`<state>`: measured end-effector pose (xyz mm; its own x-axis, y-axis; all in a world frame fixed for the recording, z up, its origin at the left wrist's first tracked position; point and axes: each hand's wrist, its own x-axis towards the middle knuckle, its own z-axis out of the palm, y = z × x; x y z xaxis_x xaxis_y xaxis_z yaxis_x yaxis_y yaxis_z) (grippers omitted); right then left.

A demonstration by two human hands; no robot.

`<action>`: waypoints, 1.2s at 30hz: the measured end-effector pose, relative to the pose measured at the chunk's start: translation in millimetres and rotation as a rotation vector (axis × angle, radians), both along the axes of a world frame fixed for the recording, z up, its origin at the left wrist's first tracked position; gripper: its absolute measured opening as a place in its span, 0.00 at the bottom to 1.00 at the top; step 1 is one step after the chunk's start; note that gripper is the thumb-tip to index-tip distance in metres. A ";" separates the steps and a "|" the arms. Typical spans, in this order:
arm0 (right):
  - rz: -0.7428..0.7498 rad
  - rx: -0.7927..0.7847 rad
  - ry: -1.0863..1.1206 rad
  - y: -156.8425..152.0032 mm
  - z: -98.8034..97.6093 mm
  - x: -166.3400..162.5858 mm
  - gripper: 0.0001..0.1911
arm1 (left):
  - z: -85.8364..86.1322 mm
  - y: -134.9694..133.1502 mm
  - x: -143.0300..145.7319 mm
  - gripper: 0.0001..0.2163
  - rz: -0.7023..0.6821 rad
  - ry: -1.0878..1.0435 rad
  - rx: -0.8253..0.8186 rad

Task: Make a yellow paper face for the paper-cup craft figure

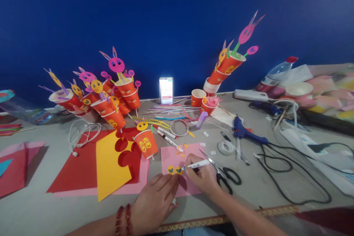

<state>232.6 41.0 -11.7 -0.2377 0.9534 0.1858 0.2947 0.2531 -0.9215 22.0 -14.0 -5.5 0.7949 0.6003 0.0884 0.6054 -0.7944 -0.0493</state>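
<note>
My right hand [201, 177] grips a white marker pen [197, 164], its tip touching a small yellow paper circle [178, 170] that lies on a pink paper sheet [182, 156]. A second yellow circle [170, 169] sits just left of it. My left hand [155, 202], with a red bead bracelet at the wrist, rests on the sheet's lower edge, fingertips pressed beside the circles. An orange paper cup [146, 143] with a yellow face lies tipped behind the sheet.
Black scissors [224, 172] lie right of my right hand. A blue glue gun [245, 132] with black cable, tape rolls, markers and straws sit mid-table. Decorated orange cups [110, 99] crowd the back left, more stand at the back right. Yellow, red and pink paper [110, 162] lies left.
</note>
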 end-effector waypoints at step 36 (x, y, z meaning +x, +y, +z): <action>-0.131 -0.060 0.134 -1.3 0.8 0.6 0.09 | 2.3 3.1 -2.3 0.22 0.006 -0.111 -0.008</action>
<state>233.1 39.7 -10.9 -0.0883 0.9849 0.1492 0.1949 0.1639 -0.9670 19.6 -10.9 -3.3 0.7768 0.6061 0.1712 0.6116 -0.7908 0.0243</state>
